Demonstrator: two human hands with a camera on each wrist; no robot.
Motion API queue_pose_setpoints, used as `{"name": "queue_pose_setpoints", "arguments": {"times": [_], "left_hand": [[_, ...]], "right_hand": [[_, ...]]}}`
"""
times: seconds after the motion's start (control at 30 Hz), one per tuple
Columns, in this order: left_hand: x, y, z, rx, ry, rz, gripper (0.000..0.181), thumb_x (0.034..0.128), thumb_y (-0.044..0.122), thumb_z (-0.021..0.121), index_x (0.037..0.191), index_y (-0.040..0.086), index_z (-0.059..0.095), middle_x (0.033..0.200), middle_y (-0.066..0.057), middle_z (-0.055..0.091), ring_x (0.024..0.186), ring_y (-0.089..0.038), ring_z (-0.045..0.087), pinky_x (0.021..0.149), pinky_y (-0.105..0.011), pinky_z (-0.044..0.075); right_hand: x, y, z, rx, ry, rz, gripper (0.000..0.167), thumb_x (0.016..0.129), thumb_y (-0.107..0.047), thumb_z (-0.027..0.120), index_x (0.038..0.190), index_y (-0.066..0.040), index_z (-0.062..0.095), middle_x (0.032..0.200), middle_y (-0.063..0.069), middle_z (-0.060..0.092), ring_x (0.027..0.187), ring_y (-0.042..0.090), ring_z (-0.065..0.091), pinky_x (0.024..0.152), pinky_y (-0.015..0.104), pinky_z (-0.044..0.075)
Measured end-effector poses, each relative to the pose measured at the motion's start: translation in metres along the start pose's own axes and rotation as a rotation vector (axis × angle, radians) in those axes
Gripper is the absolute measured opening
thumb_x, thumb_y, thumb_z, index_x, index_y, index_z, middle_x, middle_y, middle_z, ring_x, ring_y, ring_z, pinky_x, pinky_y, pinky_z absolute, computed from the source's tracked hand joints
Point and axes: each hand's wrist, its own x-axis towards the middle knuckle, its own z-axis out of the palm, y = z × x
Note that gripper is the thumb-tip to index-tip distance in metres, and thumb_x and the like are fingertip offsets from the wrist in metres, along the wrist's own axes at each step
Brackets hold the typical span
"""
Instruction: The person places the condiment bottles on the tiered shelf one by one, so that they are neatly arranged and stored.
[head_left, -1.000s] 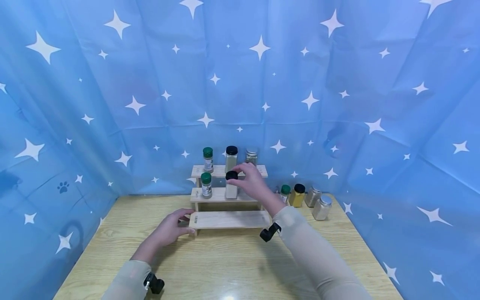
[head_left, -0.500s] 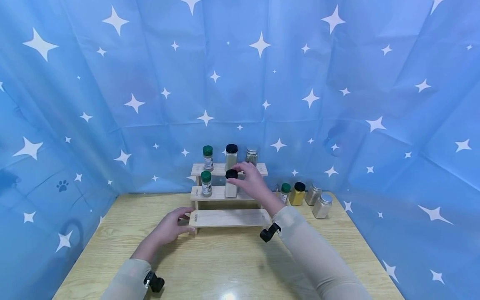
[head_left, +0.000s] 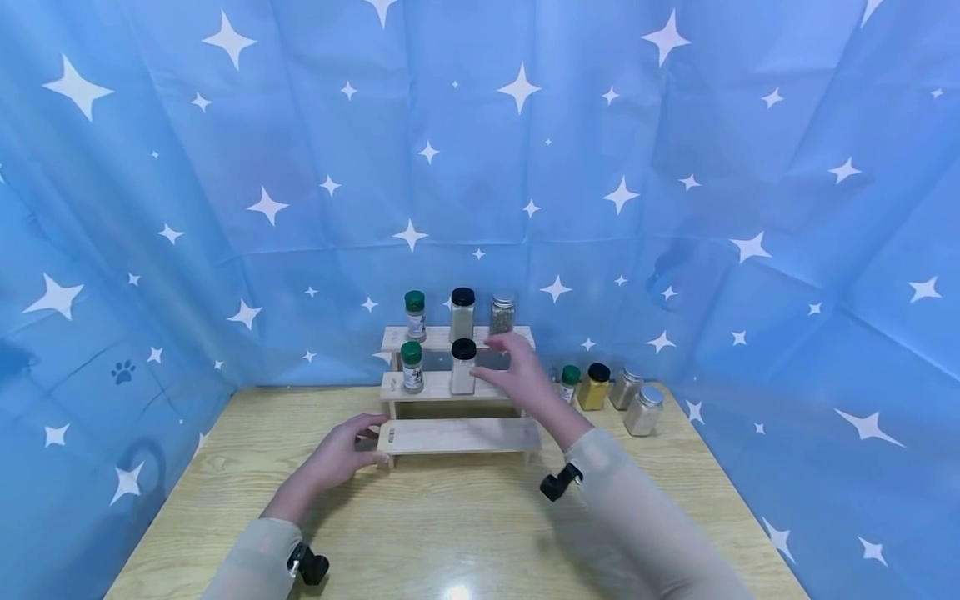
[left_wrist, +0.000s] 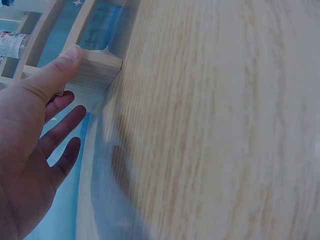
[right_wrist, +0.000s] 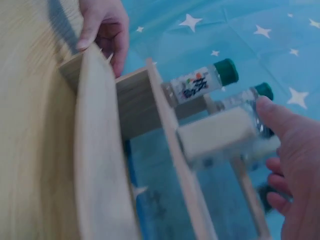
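A three-step wooden spice rack (head_left: 465, 435) stands on the table. Its bottom step's left end sits between the thumb and index finger of my left hand (head_left: 337, 457), which pinches it; the other fingers spread loose in the left wrist view. On the middle step stands a black-capped jar of white seasoning (head_left: 462, 371), upright. Just right of that jar is my right hand (head_left: 521, 377), thumb and fingers parted, holding nothing. A green-capped spice jar (head_left: 412, 371) stands left on the same step. The top step holds a green-capped jar (head_left: 416, 317), a black-capped jar (head_left: 462, 317) and a silver-capped jar (head_left: 502, 315).
Right of the rack on the table (head_left: 450, 525) stand a green-capped jar (head_left: 569, 383), a yellow jar with a black cap (head_left: 595, 390) and two silver-capped jars, the nearer one (head_left: 643, 413) with pale contents. A blue star-patterned curtain (head_left: 480, 167) hangs behind.
My right hand has let go of the black-capped jar on the middle step and moved slightly right, its fingers now apart from the cap. My left hand stays at the rack.
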Motion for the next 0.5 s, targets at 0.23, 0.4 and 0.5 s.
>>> {"name": "queue_pose_setpoints", "arguments": {"times": [0.23, 0.4, 0.5], "left_hand": [[0.001, -0.001, -0.001, 0.004, 0.009, 0.000, 0.072, 0.0936, 0.026, 0.092, 0.158, 0.014, 0.061, 0.152, -0.010, 0.064, 0.129, -0.034, 0.067, 0.109, -0.060, 0.057], [0.000, 0.001, 0.000, 0.007, 0.009, -0.003, 0.073, 0.0932, 0.027, 0.092, 0.158, 0.014, 0.061, 0.152, -0.010, 0.064, 0.129, -0.034, 0.067, 0.109, -0.060, 0.056], [0.000, 0.002, 0.001, 0.012, 0.011, -0.003, 0.073, 0.0930, 0.026, 0.092, 0.158, 0.014, 0.060, 0.152, -0.009, 0.064, 0.129, -0.033, 0.067, 0.109, -0.060, 0.056]], "right_hand": [[-0.044, 0.051, -0.044, -0.103, 0.099, -0.051, 0.040, 0.099, -0.029, 0.088, 0.130, -0.009, 0.073, 0.129, 0.012, 0.070, 0.125, 0.036, 0.061, 0.106, 0.060, 0.055], [-0.076, 0.091, -0.082, -0.173, 0.226, -0.030, 0.039, 0.101, -0.023, 0.086, 0.129, 0.001, 0.072, 0.126, 0.019, 0.069, 0.120, 0.041, 0.061, 0.104, 0.062, 0.054], [-0.091, 0.113, -0.103, -0.194, 0.363, 0.011, 0.039, 0.103, -0.018, 0.083, 0.130, 0.005, 0.069, 0.127, 0.024, 0.067, 0.121, 0.043, 0.059, 0.103, 0.062, 0.052]]}}
